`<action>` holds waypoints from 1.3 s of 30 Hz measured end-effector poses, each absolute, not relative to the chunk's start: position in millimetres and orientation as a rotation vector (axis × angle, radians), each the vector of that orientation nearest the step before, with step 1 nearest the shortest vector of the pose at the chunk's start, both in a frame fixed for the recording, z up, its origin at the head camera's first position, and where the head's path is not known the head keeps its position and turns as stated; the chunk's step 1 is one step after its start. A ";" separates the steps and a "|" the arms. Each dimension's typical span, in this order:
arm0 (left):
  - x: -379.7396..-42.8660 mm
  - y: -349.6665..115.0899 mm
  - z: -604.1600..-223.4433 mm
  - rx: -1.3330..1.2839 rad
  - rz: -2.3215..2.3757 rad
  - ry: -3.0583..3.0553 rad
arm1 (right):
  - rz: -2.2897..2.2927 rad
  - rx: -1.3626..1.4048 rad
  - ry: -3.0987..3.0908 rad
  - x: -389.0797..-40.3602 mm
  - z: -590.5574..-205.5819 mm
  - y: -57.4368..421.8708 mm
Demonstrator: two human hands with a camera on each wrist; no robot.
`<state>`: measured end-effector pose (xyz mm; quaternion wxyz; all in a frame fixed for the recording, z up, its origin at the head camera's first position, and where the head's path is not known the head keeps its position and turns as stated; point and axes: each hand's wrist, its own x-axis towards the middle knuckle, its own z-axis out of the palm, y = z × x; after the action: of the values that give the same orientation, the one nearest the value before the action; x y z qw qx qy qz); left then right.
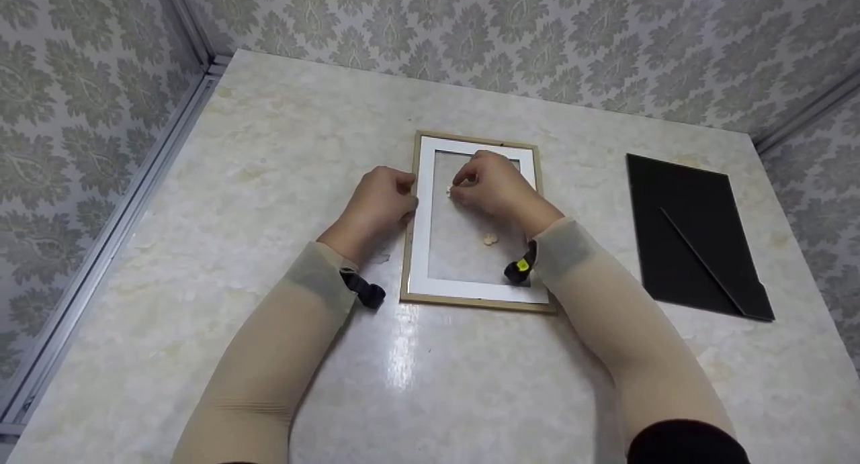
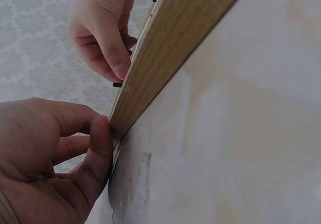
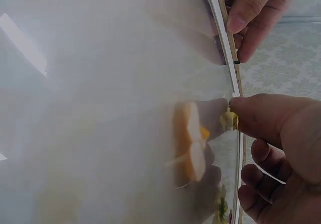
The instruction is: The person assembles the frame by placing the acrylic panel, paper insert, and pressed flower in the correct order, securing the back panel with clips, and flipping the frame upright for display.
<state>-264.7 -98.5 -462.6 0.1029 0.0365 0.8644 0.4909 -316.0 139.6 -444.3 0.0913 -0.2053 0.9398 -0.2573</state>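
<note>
A picture frame (image 1: 410,249) with a thin wooden rim and a white mat (image 1: 421,242) lies on the table around a clear pane (image 1: 463,262). My left hand (image 1: 379,199) grips the frame's left rim; in the left wrist view, its thumb and forefinger meet at the wooden edge. Over the pane's upper left, my right hand (image 1: 494,185) pinches a small pale dried flower (image 1: 449,191), yellowish (image 3: 229,119) in the right wrist view. A second pale flower (image 1: 490,239) rests on the pane, below the right hand. The right hand's other fingers curl loosely.
To the right lies a black backing board (image 1: 685,249) with a narrow strip (image 1: 702,259) slanting across it. Small black tabs (image 2: 117,85) stick out from the frame. Patterned walls (image 1: 463,34) border the marbled table (image 1: 302,115) at the back and sides.
</note>
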 end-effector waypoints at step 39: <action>-267.8 -97.2 -464.1 0.068 1.419 2.545 | -1.284 0.273 2.835 -242.2 -407.5 392.3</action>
<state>-267.8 -97.2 -464.1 0.1133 0.0231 0.8674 0.4839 -242.2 392.3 -407.5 0.0089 0.0875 0.9074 -0.4111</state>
